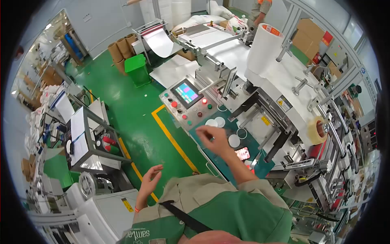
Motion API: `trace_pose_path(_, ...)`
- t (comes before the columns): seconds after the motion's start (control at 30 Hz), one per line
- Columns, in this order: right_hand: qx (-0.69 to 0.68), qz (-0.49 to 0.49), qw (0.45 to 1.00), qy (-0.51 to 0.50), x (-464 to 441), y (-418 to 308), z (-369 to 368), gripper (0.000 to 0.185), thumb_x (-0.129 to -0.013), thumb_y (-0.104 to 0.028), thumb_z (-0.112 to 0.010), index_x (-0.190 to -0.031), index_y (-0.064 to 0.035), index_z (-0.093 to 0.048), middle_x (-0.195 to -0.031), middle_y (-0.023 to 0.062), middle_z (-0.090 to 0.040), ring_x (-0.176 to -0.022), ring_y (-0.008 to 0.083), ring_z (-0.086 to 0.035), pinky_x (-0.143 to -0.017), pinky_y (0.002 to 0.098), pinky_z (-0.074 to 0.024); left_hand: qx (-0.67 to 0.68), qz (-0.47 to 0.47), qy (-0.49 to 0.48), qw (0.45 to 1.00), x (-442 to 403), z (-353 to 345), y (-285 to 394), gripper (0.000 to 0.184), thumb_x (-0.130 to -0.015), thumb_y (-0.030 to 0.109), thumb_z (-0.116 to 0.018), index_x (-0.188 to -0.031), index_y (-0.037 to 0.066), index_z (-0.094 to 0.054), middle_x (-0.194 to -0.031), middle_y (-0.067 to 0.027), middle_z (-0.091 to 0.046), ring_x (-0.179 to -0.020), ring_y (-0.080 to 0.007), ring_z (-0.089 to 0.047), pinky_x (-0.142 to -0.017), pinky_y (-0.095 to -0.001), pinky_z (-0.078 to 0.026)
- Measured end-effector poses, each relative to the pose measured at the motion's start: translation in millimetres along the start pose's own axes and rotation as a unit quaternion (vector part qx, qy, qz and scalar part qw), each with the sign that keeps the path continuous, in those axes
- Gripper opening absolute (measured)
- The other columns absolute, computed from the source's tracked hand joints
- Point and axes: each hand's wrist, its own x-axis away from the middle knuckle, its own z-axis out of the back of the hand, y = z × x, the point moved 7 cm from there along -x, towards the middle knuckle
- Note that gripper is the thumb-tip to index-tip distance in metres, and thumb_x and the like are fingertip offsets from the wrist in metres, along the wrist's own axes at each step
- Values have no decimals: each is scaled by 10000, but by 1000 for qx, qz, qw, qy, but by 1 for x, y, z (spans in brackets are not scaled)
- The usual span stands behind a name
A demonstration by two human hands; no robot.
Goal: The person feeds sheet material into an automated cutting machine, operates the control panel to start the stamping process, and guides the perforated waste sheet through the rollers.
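Observation:
My right hand [214, 140] hovers over the near-left edge of the teal work surface [221, 164], its fingers loosely bent and the thumb apart; I see nothing held. Just beyond it lie white discs [219, 122], with another white disc [234, 140] to its right and a clear ring [241, 133] beside that. A phone with a lit screen [242, 153] rests right of my forearm. My left hand [150, 181] is in the air over the green floor, its fingers curved and apart, with nothing in it.
A control panel with a touchscreen [186, 93] and buttons stands ahead. The machine, with a large white film roll [263, 53] and a tape roll [317, 130], fills the right. A green bin [136, 70] and a grey-framed cart [97, 140] stand left. Another person [260, 10] is far back.

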Motion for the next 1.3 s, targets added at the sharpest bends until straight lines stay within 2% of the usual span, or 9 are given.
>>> trace_pose_path(0.03,-1,-5,1000,-14,-3,2,-14,123,-820,-90,-685,-939,-60,-677,-651,61,-617,-492,135,-537,-476,259,-418,3,16,-41,999,-23,-1,-1,383,-929,143,-589,-1297,64,-521,-1183,-62,-619,-992,-121,-590,-865,-291,-472)
trace_pose_path(0.23,88,-137,986,22,0,116,-63,157,-796,-62,-648,-953,-64,-653,-888,90,-610,-846,258,-597,-754,349,-470,-29,-62,-127,990,-187,8,41,705,-902,111,-613,-1488,74,-223,-1450,-189,-339,-1003,-170,-614,-831,-304,-498)
trace_pose_path(0.4,158,-222,957,102,8,176,-91,183,-799,-61,-636,-981,-65,-648,-942,91,-605,-920,270,-575,-826,364,-457,-145,-156,-211,954,-328,21,51,311,-879,180,-623,-1151,50,-548,-1119,-100,-538,-1031,-236,-584,-875,-357,-470)
trace_pose_path(0.5,257,-215,930,152,-4,187,-112,254,-788,-52,-635,-1041,-70,-628,-1074,119,-579,-1060,309,-542,-916,400,-422,-202,-219,-173,939,-404,34,38,300,-871,250,-640,-1100,71,-565,-1107,-100,-551,-1041,-264,-570,-880,-369,-456)
trace_pose_path(0.6,383,-228,883,149,-7,202,-129,351,-797,-75,-633,-1144,-99,-585,-1241,115,-528,-1242,321,-457,-1046,465,-329,-353,-318,-87,876,-453,34,41,501,-883,384,-599,-1344,225,-481,-1397,-208,-353,-1332,-460,-278,-1079,-542,-261)
trace_pose_path(0.63,412,-247,865,143,-5,207,-132,363,-803,-85,-631,-1162,-107,-580,-1270,113,-515,-1270,322,-436,-1069,478,-306,-366,-278,-139,877,-472,27,26,558,-901,427,-554,-1429,356,-384,-1515,-236,-149,-1377,-549,-46,-1103,-627,-104)
trace_pose_path(0.83,487,-330,790,173,20,214,-147,369,-862,-165,-579,-1226,-109,-555,-1361,119,-465,-1313,329,-393,-1096,494,-273,-457,-350,-156,802,-523,-1,-8,547,-915,444,-526,-1437,399,-368,-1570,-201,-44,-1418,-492,35,-1103,-635,-16)
trace_pose_path(1.03,449,-301,807,238,19,215,-145,405,-755,-98,-625,-1160,-107,-600,-1304,155,-500,-1230,340,-458,-1040,487,-341,-474,-355,-143,793,-540,-8,-19,674,-839,506,-613,-1443,319,-381,-1563,-203,-90,-1419,-488,-21,-1079,-678,-62)
trace_pose_path(1.3,511,-316,762,243,23,209,-145,368,-809,-170,-581,-1175,-145,-585,-1330,95,-503,-1284,265,-443,-1081,441,-315,-506,-349,-193,764,-531,-16,-38,774,-860,569,-566,-1506,324,-217,-1581,-184,21,-1430,-458,69,-1099,-637,-31)
